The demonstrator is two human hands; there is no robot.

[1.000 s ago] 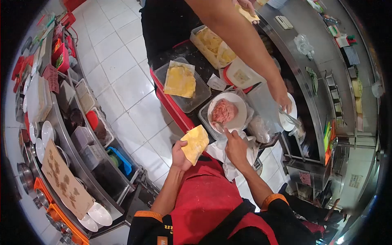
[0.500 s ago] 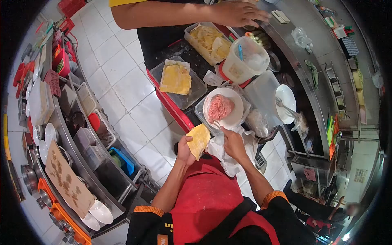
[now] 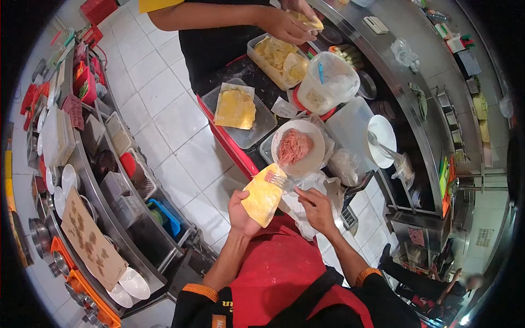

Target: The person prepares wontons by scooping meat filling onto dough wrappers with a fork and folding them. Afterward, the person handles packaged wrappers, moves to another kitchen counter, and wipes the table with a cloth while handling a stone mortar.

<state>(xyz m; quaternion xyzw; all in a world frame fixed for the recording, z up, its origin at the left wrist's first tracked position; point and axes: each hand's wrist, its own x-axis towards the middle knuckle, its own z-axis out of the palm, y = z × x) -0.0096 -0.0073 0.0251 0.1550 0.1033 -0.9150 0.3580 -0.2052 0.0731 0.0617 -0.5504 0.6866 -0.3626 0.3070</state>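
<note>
On my left hand [image 3: 244, 215] lies a yellow dough wrapper [image 3: 262, 201], gripped at its left edge by the thumb. My right hand [image 3: 317, 206] holds a fork [image 3: 284, 182], its tines over the wrapper's upper edge beside a small dab of pink minced meat [image 3: 269, 175]. Just beyond is a white bowl [image 3: 313, 163] with a mound of minced meat [image 3: 294, 146]. A stack of yellow wrappers [image 3: 235, 111] rests on paper in a shallow clear tray [image 3: 261, 127] to the left of the bowl.
Across the cart, a co-worker's hands [image 3: 292, 25] hold another yellow piece. A tub of wrappers [image 3: 278, 61] and a white bucket [image 3: 327, 82] stand at the back. A white plate [image 3: 381, 141] with forks is right. White plastic [image 3: 311, 191] lies under my right hand.
The fork has moved from the bowl to the wrapper, where a dab of meat now sits. My left hand has turned the wrapper flatter. The co-worker's hands now hold a yellow piece.
</note>
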